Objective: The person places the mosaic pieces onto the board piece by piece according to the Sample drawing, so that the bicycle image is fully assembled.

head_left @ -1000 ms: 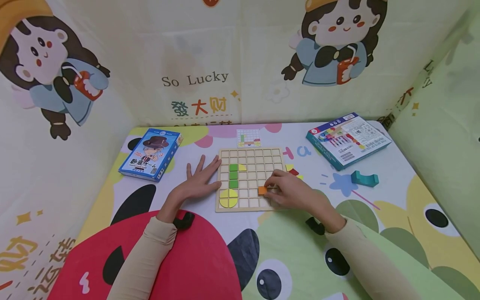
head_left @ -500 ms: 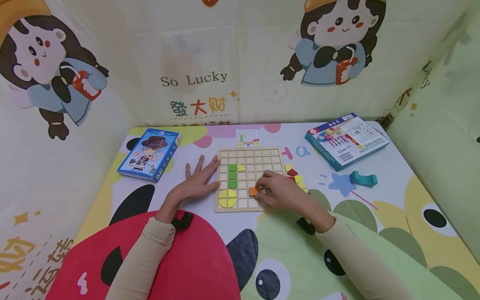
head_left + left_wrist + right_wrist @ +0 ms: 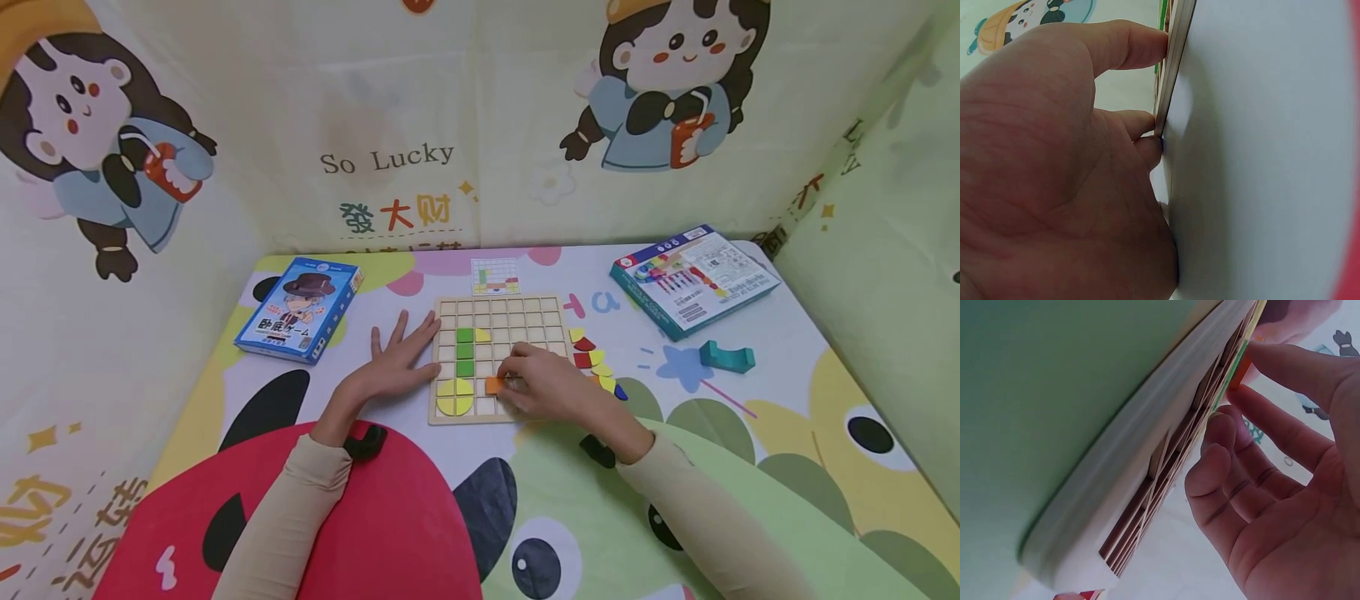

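Note:
A wooden grid board (image 3: 504,420) lies on the table between my hands. My left hand (image 3: 393,358) has its fingers spread, and the fingertips and thumb touch the board's left edge. In the left wrist view, the left hand (image 3: 1066,150) meets the board's side (image 3: 1174,69). Over the lower part of the grid, my right hand (image 3: 543,383) pinches an orange square tile (image 3: 492,386). The right wrist view has that orange tile (image 3: 1241,372) between thumb and forefinger. Three green square tiles (image 3: 465,352) stand in a column, beside a yellow quarter-circle tile (image 3: 483,335). Below, yellow quarter-circles (image 3: 454,397) form a circle.
Several loose red, yellow, orange and blue tiles (image 3: 583,360) lie right of the board. A printed pattern card (image 3: 495,276) sits behind it. A blue box (image 3: 300,307) is back left, a teal-edged box (image 3: 697,279) back right, and a teal curved block (image 3: 727,357) in front of that.
My right hand has moved left across the board with the orange tile in its fingers, uncovering more loose tiles at the right. My left hand has stayed at the board's left edge.

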### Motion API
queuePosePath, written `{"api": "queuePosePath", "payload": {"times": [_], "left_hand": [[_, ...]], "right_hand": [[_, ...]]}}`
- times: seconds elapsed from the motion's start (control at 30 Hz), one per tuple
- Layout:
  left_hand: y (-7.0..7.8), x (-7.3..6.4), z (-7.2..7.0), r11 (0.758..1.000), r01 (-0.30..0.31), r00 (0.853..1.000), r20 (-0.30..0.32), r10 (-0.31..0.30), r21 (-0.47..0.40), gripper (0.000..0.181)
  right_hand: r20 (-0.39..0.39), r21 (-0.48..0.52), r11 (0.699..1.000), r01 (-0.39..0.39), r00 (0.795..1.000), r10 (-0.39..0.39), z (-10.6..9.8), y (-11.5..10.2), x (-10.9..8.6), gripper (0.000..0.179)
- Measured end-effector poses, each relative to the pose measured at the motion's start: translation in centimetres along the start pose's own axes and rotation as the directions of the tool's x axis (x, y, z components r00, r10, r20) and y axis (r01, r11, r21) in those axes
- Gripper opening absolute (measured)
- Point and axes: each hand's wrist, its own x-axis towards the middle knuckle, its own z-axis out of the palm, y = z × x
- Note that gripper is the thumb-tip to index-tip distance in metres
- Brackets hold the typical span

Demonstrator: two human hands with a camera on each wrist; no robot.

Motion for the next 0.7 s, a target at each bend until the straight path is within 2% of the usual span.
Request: {"api": "queuePosePath", "payload": {"times": [0.17, 0.5, 0.7], "left_hand": [[-0.1, 0.0, 0.0, 1.000, -0.008, 1.000, -0.001, 0.008, -0.002, 0.085], [-0.2, 0.0, 0.1, 1.000, -0.012, 1.000, 0.004, 0.012, 0.003, 0.085], [-0.2, 0.1, 0.2, 1.000, -0.009, 1.000, -0.003, 0.009, 0.016, 0.085]], "right_hand": [[0.004, -0.015, 1.000, -0.009, 1.000, 0.009, 0.1, -0.4, 0.2, 0.029], [-0.012, -0.044, 0.998, 0.036, 0.999, -0.036, 0.5, -0.8, 0.9, 0.024], [-0.011, -0.054, 0.998, 0.026, 1.000, -0.027, 0.7, -1.0, 1.1, 0.026]]}}
